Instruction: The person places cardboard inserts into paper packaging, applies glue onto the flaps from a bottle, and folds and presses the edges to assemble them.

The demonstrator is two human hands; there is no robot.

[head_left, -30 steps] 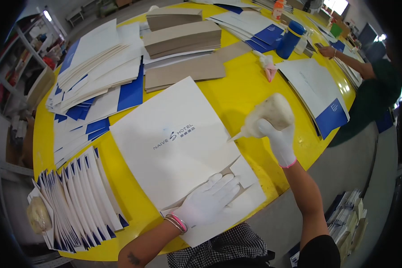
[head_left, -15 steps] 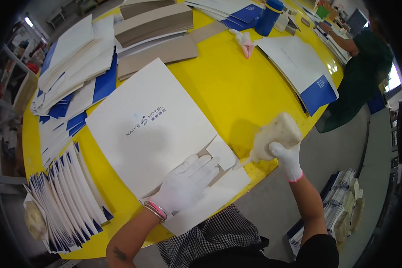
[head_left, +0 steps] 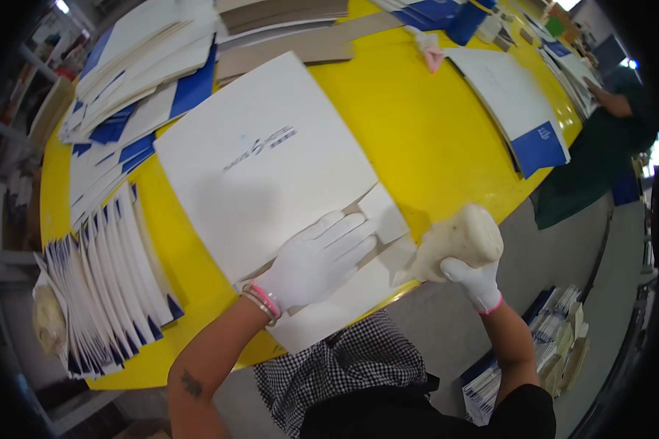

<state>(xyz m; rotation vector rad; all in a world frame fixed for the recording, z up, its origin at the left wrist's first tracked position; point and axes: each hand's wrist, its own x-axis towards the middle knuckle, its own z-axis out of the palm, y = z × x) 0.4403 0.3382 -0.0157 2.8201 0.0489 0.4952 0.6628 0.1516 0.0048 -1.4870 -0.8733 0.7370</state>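
A white paper folder printed with a hotel name lies at a slant near the table's front edge. My left hand, in a white glove, rests flat on its lower part with the fingers stretched out. A small side flap sits folded in by the fingertips. Below the palm, the long bottom flap extends past the table edge. My gloved right hand grips a cream-coloured, crusted glue bottle. Its nozzle tilts down at the right end of the bottom flap; the very tip is hard to make out.
Stacked white-and-blue folders and grey boards lie at the back left. Upright folded folders stand at left. More folders, a blue bottle and a pinkish-white cloth are farther right. A person stands at the right.
The glue bottle's nozzle has moved from beside the small flap down to the bottom flap's right end. My left hand stays flat on the folder. The whole view has shifted slightly.
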